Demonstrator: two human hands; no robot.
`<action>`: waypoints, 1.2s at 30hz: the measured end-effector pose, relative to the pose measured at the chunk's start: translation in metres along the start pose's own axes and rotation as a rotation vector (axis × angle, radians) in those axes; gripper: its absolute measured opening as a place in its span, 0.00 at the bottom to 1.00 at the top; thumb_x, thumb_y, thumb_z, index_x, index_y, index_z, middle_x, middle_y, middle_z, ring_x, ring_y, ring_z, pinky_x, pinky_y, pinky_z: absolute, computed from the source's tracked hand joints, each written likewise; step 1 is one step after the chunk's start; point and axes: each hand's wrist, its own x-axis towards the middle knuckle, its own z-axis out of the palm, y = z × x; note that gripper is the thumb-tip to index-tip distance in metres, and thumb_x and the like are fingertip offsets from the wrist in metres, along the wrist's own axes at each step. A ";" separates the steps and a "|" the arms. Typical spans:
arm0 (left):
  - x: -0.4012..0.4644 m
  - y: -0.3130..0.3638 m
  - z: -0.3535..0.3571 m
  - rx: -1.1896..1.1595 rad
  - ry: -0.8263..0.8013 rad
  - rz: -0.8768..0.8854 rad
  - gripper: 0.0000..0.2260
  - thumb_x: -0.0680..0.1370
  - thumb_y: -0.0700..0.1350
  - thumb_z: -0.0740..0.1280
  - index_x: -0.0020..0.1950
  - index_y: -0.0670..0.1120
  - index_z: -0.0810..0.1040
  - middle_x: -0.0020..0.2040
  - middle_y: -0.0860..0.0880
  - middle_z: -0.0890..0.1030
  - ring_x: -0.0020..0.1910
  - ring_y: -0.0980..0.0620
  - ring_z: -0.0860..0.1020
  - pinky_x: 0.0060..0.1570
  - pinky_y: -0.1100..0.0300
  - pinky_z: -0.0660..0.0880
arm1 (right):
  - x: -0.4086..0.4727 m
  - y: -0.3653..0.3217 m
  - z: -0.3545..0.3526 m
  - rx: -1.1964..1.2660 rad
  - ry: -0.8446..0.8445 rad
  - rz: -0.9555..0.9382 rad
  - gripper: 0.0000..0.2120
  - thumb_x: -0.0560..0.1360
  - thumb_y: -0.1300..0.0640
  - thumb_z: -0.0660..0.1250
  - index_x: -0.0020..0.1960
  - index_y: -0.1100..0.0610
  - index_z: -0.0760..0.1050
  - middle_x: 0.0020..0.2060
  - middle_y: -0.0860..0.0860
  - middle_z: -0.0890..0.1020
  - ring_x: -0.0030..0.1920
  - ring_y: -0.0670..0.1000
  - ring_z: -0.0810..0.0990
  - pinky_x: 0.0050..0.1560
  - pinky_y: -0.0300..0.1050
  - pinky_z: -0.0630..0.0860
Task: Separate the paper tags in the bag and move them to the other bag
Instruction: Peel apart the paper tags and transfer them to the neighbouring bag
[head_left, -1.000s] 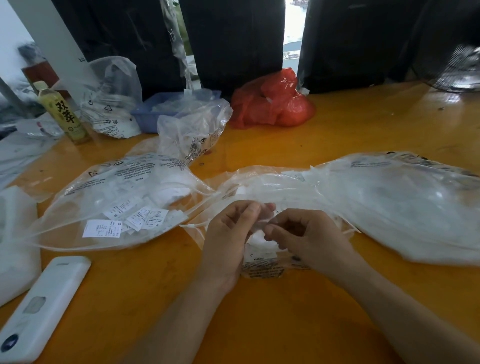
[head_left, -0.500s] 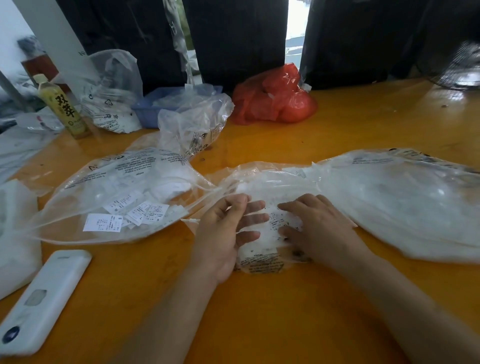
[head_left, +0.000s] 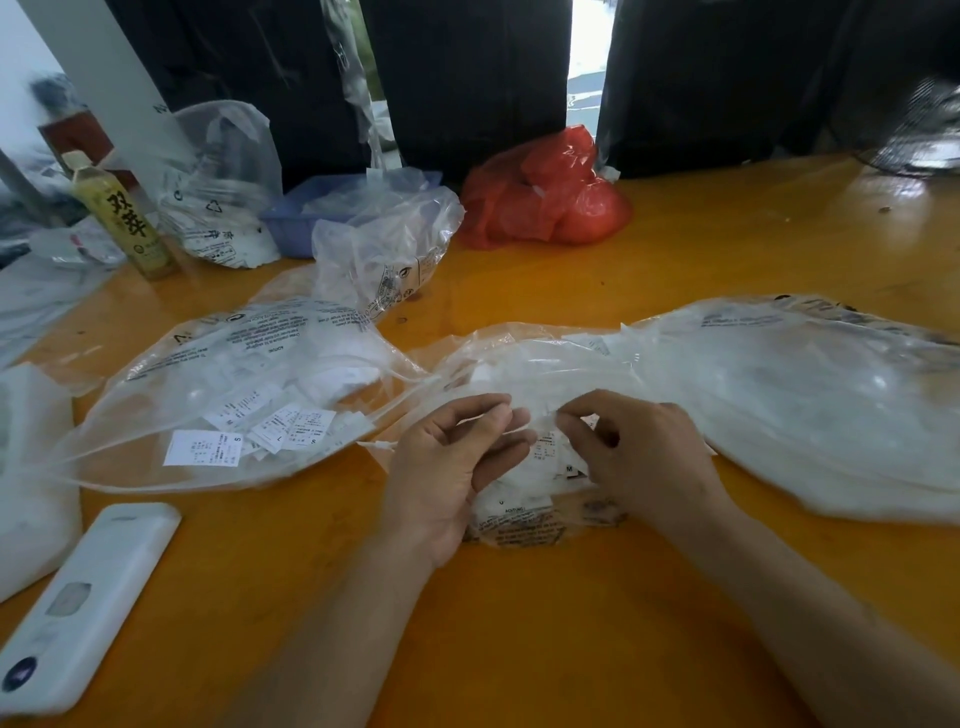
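Observation:
A clear plastic bag (head_left: 524, 525) with white paper tags (head_left: 545, 457) lies in front of me on the orange table. My left hand (head_left: 447, 467) and my right hand (head_left: 634, 452) are raised just above it, fingertips close together, pinching a small white tag between them. To the left lies a second clear bag (head_left: 234, 364) holding several loose printed tags (head_left: 270, 431). A large clear bag (head_left: 810, 405) of white material stretches to the right.
A white remote-like device (head_left: 78, 608) lies at the front left. A tea bottle (head_left: 122, 218), a blue tray (head_left: 311, 213), more clear bags (head_left: 379, 260) and a red plastic bag (head_left: 545, 197) stand at the back. A white bundle (head_left: 31, 478) sits at the left edge.
Half a second ago both hands lay flat on the tags in the bag; now they have lifted and come together, pinching a tag, as they did one second ago.

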 end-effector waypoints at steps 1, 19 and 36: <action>0.000 0.000 0.000 0.009 -0.005 0.001 0.08 0.72 0.43 0.76 0.50 0.44 0.89 0.53 0.36 0.87 0.50 0.41 0.88 0.45 0.60 0.84 | 0.000 -0.001 -0.002 0.077 0.018 0.038 0.07 0.80 0.45 0.68 0.50 0.45 0.83 0.27 0.38 0.81 0.29 0.38 0.80 0.28 0.29 0.72; -0.002 -0.002 0.003 0.092 -0.067 0.056 0.15 0.66 0.50 0.82 0.50 0.46 0.89 0.53 0.38 0.88 0.55 0.41 0.87 0.53 0.60 0.83 | 0.005 0.006 -0.017 1.092 0.108 0.204 0.03 0.72 0.61 0.73 0.43 0.55 0.79 0.51 0.55 0.86 0.58 0.58 0.84 0.60 0.51 0.81; -0.001 -0.006 0.002 0.138 -0.113 0.053 0.10 0.72 0.41 0.77 0.53 0.45 0.89 0.54 0.39 0.88 0.57 0.43 0.87 0.55 0.61 0.82 | -0.001 -0.005 -0.019 0.455 0.100 0.062 0.10 0.81 0.53 0.69 0.56 0.37 0.78 0.36 0.51 0.81 0.38 0.54 0.80 0.40 0.48 0.79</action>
